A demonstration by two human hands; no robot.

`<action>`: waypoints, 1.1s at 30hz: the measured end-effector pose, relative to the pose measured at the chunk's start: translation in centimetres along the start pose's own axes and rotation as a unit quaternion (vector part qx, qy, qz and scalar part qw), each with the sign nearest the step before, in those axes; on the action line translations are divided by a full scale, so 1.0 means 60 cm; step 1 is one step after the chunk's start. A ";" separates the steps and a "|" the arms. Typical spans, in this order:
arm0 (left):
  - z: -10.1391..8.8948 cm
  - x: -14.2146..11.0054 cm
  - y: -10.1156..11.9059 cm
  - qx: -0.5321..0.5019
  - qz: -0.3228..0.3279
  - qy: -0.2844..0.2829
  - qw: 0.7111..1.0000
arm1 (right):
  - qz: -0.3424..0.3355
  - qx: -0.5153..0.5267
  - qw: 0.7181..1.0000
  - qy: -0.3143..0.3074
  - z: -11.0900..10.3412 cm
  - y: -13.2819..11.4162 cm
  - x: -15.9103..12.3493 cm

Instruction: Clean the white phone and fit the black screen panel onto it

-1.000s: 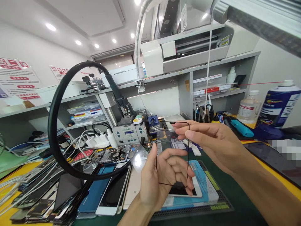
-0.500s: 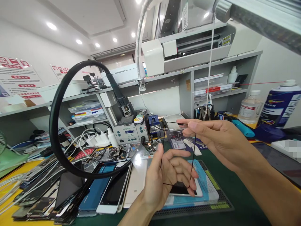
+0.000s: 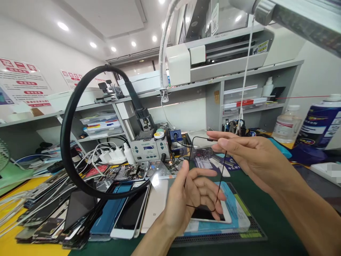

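The frame (image 3: 191, 152) between my hands looks thin, clear and smooth, with a black edge. Beside me the hose (image 3: 64, 142) is matt black rubber or plastic, the white phone (image 3: 131, 210) has a glossy screen, and the lamp arm (image 3: 306, 25) looks like brushed metal.

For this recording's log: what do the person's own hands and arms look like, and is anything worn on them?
Both the left hand and the right hand are bare, with no gloves and no visible rings. The left forearm and right forearm show no sleeve, watch, bracelet or marking as far as the view reaches.
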State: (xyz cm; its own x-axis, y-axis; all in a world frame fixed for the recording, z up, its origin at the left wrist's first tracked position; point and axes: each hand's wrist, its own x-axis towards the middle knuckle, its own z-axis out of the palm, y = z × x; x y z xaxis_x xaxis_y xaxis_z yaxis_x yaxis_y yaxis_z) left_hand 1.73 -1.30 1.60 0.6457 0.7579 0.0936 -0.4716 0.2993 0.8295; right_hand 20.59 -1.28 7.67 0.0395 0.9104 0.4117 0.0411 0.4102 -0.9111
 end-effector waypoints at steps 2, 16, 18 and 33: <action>-0.001 0.001 0.002 0.001 -0.004 0.001 1.000 | 0.001 -0.002 1.000 -0.005 -0.002 0.000 0.001; -0.001 -0.003 0.014 0.010 -0.018 0.004 1.000 | 0.058 0.065 0.996 0.000 0.004 0.002 0.005; 0.000 -0.003 0.015 0.010 -0.021 0.006 1.000 | 0.070 0.095 0.993 -0.002 0.004 0.002 0.008; -0.002 -0.008 0.024 -0.099 0.062 -0.021 0.993 | 0.077 0.135 0.988 0.008 0.016 0.015 0.004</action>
State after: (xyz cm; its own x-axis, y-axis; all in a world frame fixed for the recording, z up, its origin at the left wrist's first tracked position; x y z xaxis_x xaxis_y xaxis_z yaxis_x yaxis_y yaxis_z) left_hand 0.65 -1.17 2.67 0.5979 0.7725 0.2138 -0.6548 0.3169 0.6862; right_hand 19.67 -0.64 6.90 0.0395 0.9631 0.2662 -0.2337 0.2679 -0.9347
